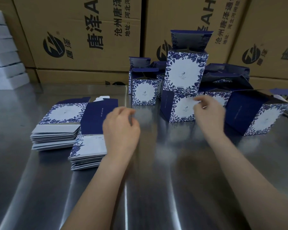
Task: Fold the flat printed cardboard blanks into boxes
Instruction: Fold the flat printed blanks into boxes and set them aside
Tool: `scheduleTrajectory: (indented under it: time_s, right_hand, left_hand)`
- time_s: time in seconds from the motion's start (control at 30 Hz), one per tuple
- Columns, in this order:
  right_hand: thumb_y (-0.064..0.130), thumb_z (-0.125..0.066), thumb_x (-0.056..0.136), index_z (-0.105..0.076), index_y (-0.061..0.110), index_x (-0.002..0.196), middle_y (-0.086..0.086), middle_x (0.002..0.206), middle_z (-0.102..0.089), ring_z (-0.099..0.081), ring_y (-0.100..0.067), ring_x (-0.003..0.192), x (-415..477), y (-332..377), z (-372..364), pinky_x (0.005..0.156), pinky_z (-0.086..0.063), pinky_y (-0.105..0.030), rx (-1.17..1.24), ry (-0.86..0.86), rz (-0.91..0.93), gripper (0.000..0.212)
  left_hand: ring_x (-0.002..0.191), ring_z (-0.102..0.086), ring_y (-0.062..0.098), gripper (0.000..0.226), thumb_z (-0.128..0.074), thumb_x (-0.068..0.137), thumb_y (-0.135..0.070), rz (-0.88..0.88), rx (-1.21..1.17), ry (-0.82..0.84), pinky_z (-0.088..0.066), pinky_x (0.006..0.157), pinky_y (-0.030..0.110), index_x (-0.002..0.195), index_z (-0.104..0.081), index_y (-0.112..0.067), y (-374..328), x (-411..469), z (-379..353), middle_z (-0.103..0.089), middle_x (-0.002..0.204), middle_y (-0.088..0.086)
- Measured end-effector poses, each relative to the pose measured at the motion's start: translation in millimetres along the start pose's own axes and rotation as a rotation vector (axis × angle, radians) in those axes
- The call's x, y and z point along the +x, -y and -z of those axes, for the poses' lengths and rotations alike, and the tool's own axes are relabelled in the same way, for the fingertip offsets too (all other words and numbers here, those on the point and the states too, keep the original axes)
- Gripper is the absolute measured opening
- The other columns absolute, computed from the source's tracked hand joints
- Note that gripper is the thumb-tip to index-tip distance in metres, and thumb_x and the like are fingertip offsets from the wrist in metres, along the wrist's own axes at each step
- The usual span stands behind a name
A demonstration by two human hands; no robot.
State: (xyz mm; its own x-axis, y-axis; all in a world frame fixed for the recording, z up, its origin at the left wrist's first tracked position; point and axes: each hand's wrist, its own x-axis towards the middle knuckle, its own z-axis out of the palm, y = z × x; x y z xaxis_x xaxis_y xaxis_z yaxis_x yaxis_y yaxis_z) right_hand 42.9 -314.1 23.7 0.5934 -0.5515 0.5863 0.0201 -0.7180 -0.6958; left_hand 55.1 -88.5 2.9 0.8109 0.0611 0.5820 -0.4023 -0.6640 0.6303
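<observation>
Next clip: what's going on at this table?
A person is folding printed blanks into boxes at a steel table. Two stacks of flat blanks lie on the left. Several folded boxes stand at the back right, top flaps open. The left hand hovers empty, fingers loosely curled, beside the nearer stack. The right hand is at a low front box; blur hides whether it grips it.
</observation>
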Motion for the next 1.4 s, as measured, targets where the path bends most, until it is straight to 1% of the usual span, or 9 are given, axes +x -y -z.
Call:
scheduleTrajectory:
  time_s: [0.1, 0.2, 0.3, 0.7, 1.03, 1.17, 1.27, 1.33, 1.4]
  right_hand:
    - [0.007, -0.052, 0.085, -0.073, 0.021, 0.095, 0.01, 0.065, -0.058, -0.051, -0.014, 0.061, -21, 10, -27, 0.065, -0.038, -0.027, 0.029, 0.168, -0.028, 0.027]
    - [0.009, -0.053, 0.084, -0.073, 0.023, 0.092, 0.008, 0.07, -0.06, -0.059, -0.018, 0.076, -41, 16, -46, 0.074, -0.046, -0.029, 0.022, 0.291, -0.046, 0.026]
    - [0.011, -0.053, 0.084, -0.073, 0.025, 0.09, 0.005, 0.075, -0.065, -0.063, -0.022, 0.084, -52, 19, -57, 0.078, -0.05, -0.03, 0.001, 0.387, -0.03, 0.025]
    - [0.012, -0.053, 0.084, -0.073, 0.026, 0.088, 0.011, 0.066, -0.06, -0.062, -0.019, 0.079, -66, 7, -63, 0.078, -0.052, -0.031, -0.018, 0.54, 0.009, 0.025]
    - [0.011, -0.054, 0.083, -0.074, 0.027, 0.09, 0.017, 0.059, -0.055, -0.053, -0.007, 0.066, -70, 5, -69, 0.07, -0.044, -0.023, 0.051, 0.571, 0.009, 0.027]
    - [0.008, -0.053, 0.088, -0.073, 0.026, 0.089, 0.013, 0.062, -0.061, -0.053, -0.002, 0.056, -73, 9, -71, 0.062, -0.044, -0.021, 0.198, 0.603, -0.049, 0.027]
    - [0.011, -0.05, 0.094, -0.068, 0.03, 0.087, 0.006, 0.072, -0.067, -0.051, -0.003, 0.044, -74, 15, -69, 0.044, -0.041, -0.019, 0.395, 0.641, -0.162, 0.028]
    - [0.013, -0.049, 0.097, -0.067, 0.025, 0.094, -0.005, 0.085, -0.069, -0.053, -0.007, 0.045, -74, 21, -68, 0.039, -0.041, -0.021, 0.554, 0.666, -0.284, 0.022]
    - [0.017, -0.049, 0.099, -0.066, 0.015, 0.104, -0.012, 0.096, -0.069, -0.06, -0.012, 0.051, -74, 26, -68, 0.043, -0.048, -0.024, 0.757, 0.702, -0.448, 0.018]
  left_hand:
    - [0.134, -0.042, 0.03, 0.037, -0.057, 0.088, -0.017, 0.12, 0.187, 0.075, -0.027, 0.112, 0.05, 0.124, -0.065, -0.016, 6, 5, 6, -0.053, 0.14, 0.008]
    - [0.147, -0.022, 0.031, 0.05, -0.057, 0.089, -0.026, 0.231, 0.309, 0.2, -0.012, 0.117, 0.057, 0.138, -0.052, -0.017, 11, 6, 8, -0.038, 0.153, 0.009]
    - [0.149, -0.014, 0.034, 0.057, -0.056, 0.088, -0.031, 0.291, 0.373, 0.315, -0.011, 0.117, 0.059, 0.142, -0.045, -0.016, 14, 6, 8, -0.032, 0.156, 0.01]
    - [0.135, -0.035, 0.036, 0.05, -0.054, 0.089, -0.021, 0.291, 0.501, 0.458, -0.031, 0.104, 0.043, 0.138, -0.045, -0.019, 13, 2, 9, -0.046, 0.142, 0.01]
    - [0.129, -0.039, 0.034, 0.052, -0.058, 0.086, -0.024, 0.219, 0.549, 0.487, -0.032, 0.101, 0.041, 0.136, -0.046, -0.025, 11, 0, 6, -0.048, 0.138, 0.006]
    - [0.125, -0.044, 0.035, 0.046, -0.057, 0.086, -0.029, 0.212, 0.492, 0.422, -0.033, 0.098, 0.042, 0.131, -0.051, -0.025, 4, -2, 5, -0.054, 0.131, 0.006]
    - [0.123, -0.046, 0.035, 0.047, -0.055, 0.088, -0.029, 0.189, 0.46, 0.377, -0.034, 0.096, 0.042, 0.133, -0.048, -0.023, -2, -7, 2, -0.056, 0.128, 0.007]
    - [0.126, -0.044, 0.034, 0.059, -0.055, 0.088, -0.03, 0.167, 0.445, 0.353, -0.034, 0.098, 0.043, 0.143, -0.036, -0.021, -8, -11, -2, -0.053, 0.135, 0.007]
    - [0.134, -0.039, 0.033, 0.076, -0.054, 0.09, -0.031, 0.152, 0.413, 0.334, -0.031, 0.102, 0.046, 0.153, -0.013, -0.02, -14, -16, -6, -0.038, 0.15, 0.009]
